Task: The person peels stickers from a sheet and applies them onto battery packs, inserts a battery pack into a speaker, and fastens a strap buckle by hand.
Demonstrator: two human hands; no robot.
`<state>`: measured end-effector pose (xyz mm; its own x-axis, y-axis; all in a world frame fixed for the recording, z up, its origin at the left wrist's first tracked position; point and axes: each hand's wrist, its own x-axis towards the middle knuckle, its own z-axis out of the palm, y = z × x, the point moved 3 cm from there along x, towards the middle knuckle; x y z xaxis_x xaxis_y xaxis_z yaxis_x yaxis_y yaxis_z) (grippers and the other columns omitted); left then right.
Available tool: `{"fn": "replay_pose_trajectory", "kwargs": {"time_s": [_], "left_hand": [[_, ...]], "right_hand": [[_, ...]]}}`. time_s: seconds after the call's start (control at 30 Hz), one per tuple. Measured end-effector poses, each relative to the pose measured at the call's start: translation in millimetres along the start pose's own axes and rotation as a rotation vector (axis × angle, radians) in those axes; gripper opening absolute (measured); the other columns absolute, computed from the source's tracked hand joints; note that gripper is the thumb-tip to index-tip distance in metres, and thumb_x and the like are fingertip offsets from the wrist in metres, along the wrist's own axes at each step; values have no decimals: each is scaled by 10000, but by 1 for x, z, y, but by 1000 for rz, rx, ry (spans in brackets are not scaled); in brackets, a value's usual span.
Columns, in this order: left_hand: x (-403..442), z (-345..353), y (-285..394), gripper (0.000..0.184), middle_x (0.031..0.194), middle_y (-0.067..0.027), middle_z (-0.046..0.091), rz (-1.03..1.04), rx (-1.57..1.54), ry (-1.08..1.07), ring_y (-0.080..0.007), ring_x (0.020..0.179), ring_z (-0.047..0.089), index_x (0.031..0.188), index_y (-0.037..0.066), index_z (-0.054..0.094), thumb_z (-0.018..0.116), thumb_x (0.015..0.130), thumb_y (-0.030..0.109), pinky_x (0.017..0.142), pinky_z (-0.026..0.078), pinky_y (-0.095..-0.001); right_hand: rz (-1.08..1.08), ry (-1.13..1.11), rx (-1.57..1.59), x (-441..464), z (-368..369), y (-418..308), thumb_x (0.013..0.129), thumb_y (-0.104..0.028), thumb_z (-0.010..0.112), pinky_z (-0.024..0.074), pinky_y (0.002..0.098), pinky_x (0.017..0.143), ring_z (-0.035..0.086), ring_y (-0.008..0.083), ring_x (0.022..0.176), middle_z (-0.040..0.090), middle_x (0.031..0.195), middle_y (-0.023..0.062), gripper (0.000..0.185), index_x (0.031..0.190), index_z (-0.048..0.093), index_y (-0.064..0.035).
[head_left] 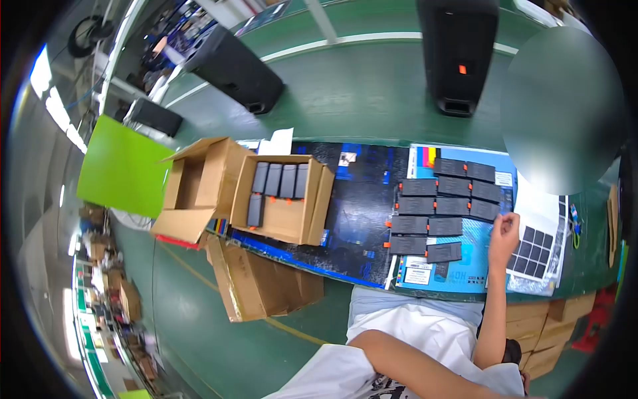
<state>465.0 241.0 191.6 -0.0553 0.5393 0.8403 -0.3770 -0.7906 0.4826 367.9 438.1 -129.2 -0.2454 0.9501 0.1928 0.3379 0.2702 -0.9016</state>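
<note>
My right hand (505, 234) is over the right edge of the blue printed sheet, fingers curled together; whatever may be between them is too small to make out. It is beside the end of a row of flat black rectangular plastic cases (453, 205) with small orange tabs, laid in rows on the blue sheet (473, 263). Just right of the hand lies a white sheet of black square stickers (533, 251), with a white paper (537, 203) above it. My left forearm (425, 367) crosses low over my body, and its hand is out of view.
An open cardboard box (318, 203) holds several black cases on its left side. Another open box (219, 174) stands left of it, and a third carton (266, 279) is below the table edge. Tall black speaker-like units (458, 53) stand beyond the table.
</note>
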Motion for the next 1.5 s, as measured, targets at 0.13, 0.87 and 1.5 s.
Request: {"fn": "replay_pose_trajectory", "kwargs": {"time_s": [0.13,0.87,1.5], "left_hand": [[-51,-143,46,421,1316,-129,623,-513,277,-107,-299,1299,595,1384,43,605,697,973,32,1111,469,-439],[-281,-479,319,654,1280,-302,627,-1504,2217,760,-506,1231,589,1422,7,486,826,879,138,1026,480,-527],[-157,-340,223,557,1215,-82,637,-713,412,914,-102,863,604,1555,61,459,502,1097,374,651,493,-237]], "right_hand": [[64,14,66,-1,2,-17,1040,-94,649,348,241,507,456,38,548,489,639,-25,147,956,531,-67],[83,80,26,14,-82,-41,1021,-76,692,464,222,573,646,73,700,691,849,39,95,1058,652,1],[-432,65,-547,10,-122,6,881,-245,764,396,527,1193,550,420,1354,611,1432,218,556,1351,620,15]]}}
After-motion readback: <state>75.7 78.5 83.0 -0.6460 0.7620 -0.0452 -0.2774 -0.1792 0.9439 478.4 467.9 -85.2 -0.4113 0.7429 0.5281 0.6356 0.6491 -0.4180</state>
